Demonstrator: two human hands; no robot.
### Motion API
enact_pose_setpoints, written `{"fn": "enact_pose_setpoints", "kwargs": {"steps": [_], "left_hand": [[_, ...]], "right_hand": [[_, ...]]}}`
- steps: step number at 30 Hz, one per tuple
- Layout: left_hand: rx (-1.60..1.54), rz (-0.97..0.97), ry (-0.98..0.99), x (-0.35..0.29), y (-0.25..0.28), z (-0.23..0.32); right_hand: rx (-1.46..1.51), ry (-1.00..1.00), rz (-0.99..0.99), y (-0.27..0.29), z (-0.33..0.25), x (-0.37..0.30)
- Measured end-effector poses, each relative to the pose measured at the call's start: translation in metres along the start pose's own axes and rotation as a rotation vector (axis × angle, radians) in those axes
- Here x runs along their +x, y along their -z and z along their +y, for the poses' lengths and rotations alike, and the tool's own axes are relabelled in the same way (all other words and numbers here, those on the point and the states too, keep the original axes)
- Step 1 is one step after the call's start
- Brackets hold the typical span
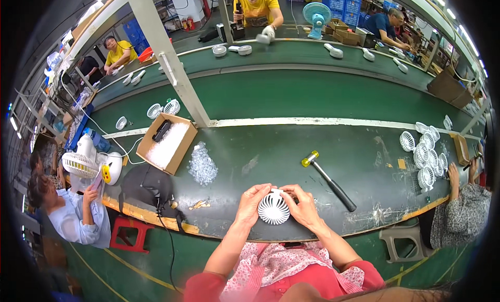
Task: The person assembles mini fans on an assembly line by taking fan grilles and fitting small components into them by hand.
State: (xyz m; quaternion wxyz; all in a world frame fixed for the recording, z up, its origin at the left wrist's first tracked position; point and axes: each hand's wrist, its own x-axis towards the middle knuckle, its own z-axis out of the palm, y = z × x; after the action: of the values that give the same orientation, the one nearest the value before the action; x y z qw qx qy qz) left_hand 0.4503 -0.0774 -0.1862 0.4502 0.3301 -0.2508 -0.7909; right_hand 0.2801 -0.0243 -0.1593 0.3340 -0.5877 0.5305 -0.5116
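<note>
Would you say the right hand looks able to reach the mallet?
Probably yes: the mallet lies close by with nothing visible between, though the right hand holds the white fan grille.

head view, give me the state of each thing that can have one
White fan grille, held in both hands, slatted side toward the camera
Left hand, gripping its upper left
Right hand, gripping its upper right
Hammer, lying flat, not held
Cardboard box, open at the top
Clear plastic pieces, loose heap
White grilles at right, clustered
Turquoise fan, upright, running or not unclear
Red stool, upright
</note>
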Motion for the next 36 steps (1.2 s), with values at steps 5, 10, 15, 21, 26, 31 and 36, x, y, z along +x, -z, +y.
{"fn": "enact_pose_setpoints", "kwargs": {"steps": [5,10,15,21,26,31,36], "left_hand": [[0.168,0.044,-0.105,-0.007,-0.008,-0.001],[0.975,0.035,-0.751,-0.015,-0.009,-0.007],[0.412,0.037,-0.332,-0.008,-0.004,-0.013],[0.067,-0.026,-0.155,0.000,0.000,-0.015],[0.084,-0.022,-0.115,0.002,-0.005,-0.015],[0.133,-0.069,-0.091,0.005,-0.011,-0.015],[0.096,-0.056,-0.061,0.010,-0.016,-0.016]], "right_hand": [[-0.016,-0.010,0.017,-0.002,-0.003,0.001],[-0.269,0.180,0.074,-0.001,-0.002,0.004],[-0.086,0.093,-0.112,0.010,-0.001,0.015],[-0.161,0.171,-0.055,0.023,-0.006,0.020],[-0.321,0.269,0.021,0.029,-0.003,0.014],[-0.315,0.284,-0.002,0.035,0.001,0.019],[-0.350,0.262,0.032,0.044,-0.003,0.014]]}}
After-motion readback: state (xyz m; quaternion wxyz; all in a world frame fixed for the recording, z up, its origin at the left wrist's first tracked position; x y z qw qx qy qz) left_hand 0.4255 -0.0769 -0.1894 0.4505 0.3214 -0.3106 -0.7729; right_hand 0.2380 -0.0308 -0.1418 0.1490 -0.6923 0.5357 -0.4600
